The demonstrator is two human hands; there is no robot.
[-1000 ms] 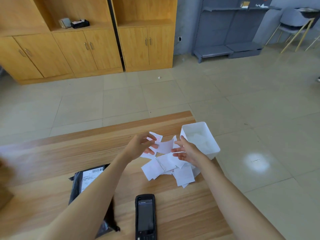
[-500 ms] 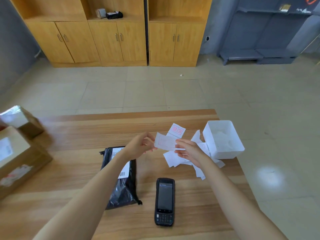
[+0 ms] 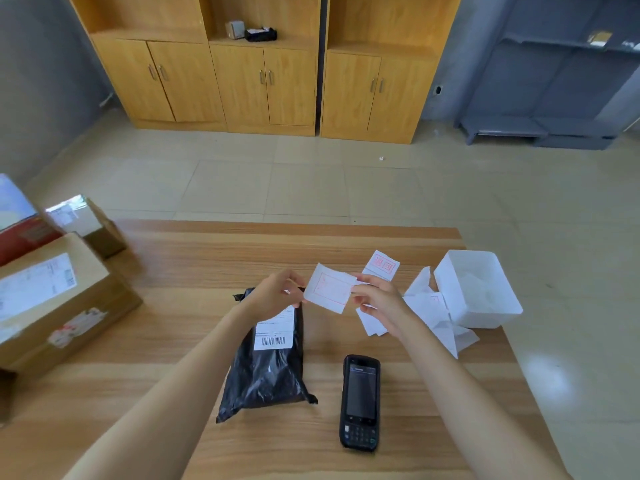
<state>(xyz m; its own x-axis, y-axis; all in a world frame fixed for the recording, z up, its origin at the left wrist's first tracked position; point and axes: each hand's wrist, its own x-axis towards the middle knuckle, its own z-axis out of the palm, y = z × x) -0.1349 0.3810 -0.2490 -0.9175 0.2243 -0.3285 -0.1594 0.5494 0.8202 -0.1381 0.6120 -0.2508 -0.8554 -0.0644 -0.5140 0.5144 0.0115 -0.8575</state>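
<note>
over wooden table point(image 3: 194, 258), left hand point(image 3: 277, 292) and right hand point(image 3: 375, 299) pinch slip point(image 3: 329, 287), long axis left-right.

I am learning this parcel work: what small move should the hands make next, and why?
Probably lower the white red-stamped paper slip onto the black plastic mailer bag: left hand and right hand pinch it near the bag's far end.

The scanner point(image 3: 360, 401) lies right of the parcel bag point(image 3: 268, 358); the bin point(image 3: 476, 289) stands behind it, rightward, on the table point(image 3: 194, 258).
</note>
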